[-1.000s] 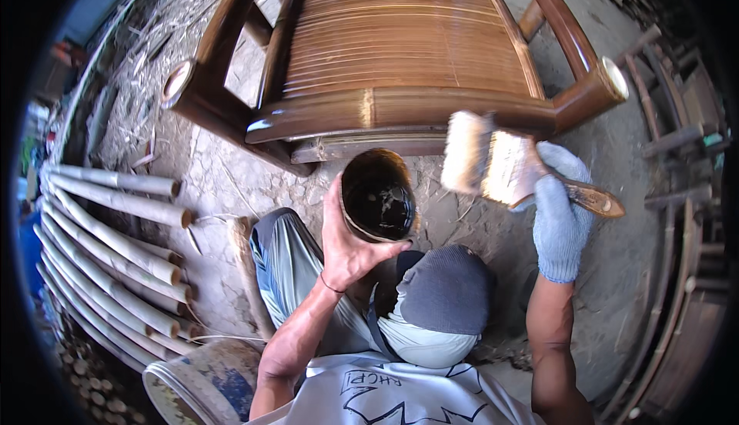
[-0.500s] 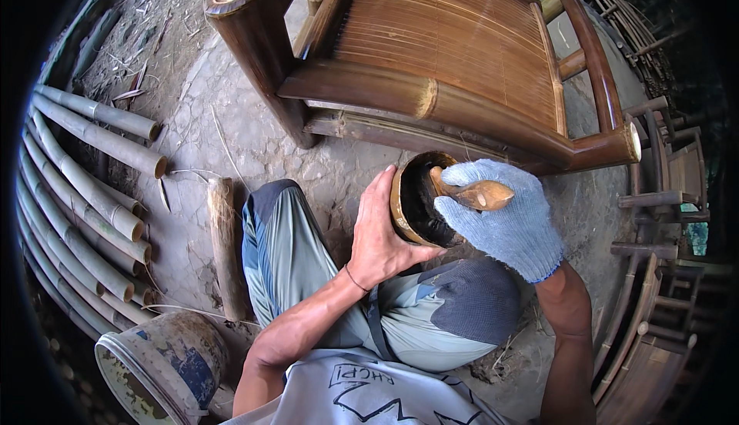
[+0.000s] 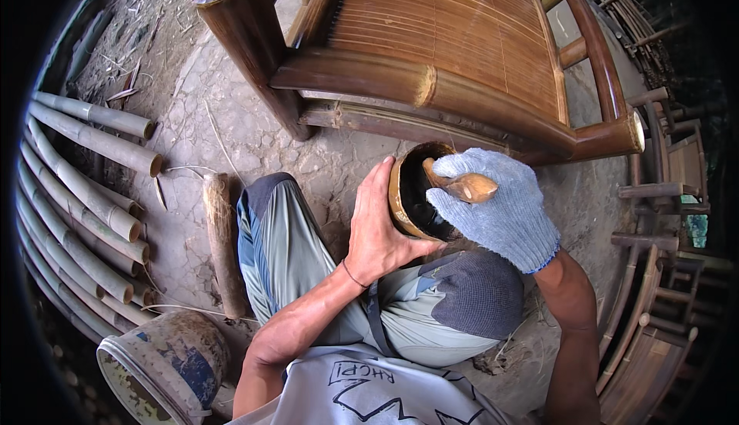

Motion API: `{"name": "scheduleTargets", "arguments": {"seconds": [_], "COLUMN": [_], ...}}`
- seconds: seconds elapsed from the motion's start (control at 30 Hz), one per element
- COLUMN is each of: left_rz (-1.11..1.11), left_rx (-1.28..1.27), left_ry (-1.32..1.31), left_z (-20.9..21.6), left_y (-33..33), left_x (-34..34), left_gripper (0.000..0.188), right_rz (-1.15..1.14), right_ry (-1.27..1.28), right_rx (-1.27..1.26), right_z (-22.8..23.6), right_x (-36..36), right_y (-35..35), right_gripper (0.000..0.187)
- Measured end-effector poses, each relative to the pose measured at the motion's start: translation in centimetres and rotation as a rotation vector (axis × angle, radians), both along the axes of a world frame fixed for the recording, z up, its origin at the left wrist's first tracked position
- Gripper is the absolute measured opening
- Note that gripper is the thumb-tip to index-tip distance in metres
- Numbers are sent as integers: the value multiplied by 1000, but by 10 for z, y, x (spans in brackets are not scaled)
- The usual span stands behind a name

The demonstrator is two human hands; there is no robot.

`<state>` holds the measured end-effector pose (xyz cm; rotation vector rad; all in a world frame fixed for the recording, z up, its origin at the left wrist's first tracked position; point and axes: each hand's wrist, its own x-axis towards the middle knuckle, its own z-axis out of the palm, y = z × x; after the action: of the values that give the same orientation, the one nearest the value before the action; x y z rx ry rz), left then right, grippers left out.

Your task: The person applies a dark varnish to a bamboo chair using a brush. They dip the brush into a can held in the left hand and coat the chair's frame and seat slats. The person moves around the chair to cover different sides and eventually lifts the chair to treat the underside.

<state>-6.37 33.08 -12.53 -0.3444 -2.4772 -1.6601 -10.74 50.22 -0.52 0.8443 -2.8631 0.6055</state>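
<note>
My bare left hand (image 3: 379,229) is wrapped round the left side of a round, yellow-brown can (image 3: 397,201), dark and glossy inside, with its mouth tilted toward me. In a blue-grey knitted glove, my right hand (image 3: 500,209) grips the wooden handle of a paintbrush (image 3: 471,187). The brush's lower end reaches into the can, and its bristles are hidden there. Just beyond the can stands a glossy brown bamboo seat (image 3: 439,32) with a slatted top and thick bamboo rails.
Several cut bamboo poles (image 3: 108,148) lie on the left. A short wooden log (image 3: 222,244) rests beside my left knee, and a paint-stained bucket (image 3: 173,359) stands at lower left. More bamboo furniture (image 3: 654,348) lines the right side, over a cracked concrete floor (image 3: 185,217).
My gloved right hand and the brush have shifted slightly left and up within the can's mouth. The can, still in my left hand, has moved up a little.
</note>
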Motion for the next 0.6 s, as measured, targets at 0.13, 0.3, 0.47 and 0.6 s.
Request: {"name": "scheduleTargets", "arguments": {"seconds": [0.13,0.3,0.47,0.6], "left_rz": [15,56,190,287], "left_rx": [-14,0,227,336], "left_ry": [20,-17,-84,-317], "left_z": [-2,6,18,63], "left_y": [-5,-19,-63,-114], "left_x": [-1,1,25,50], "left_gripper": [133,128,116,125], "right_rz": [6,-440,-544,-498], "right_ry": [39,-298,-743,-973], "right_rx": [-108,-1187,-1806,-1934], "right_z": [2,-11,-72,-161], "right_x": [2,16,21,-5], "right_y": [3,43,20,-47], "right_gripper": [25,23,35,19]}}
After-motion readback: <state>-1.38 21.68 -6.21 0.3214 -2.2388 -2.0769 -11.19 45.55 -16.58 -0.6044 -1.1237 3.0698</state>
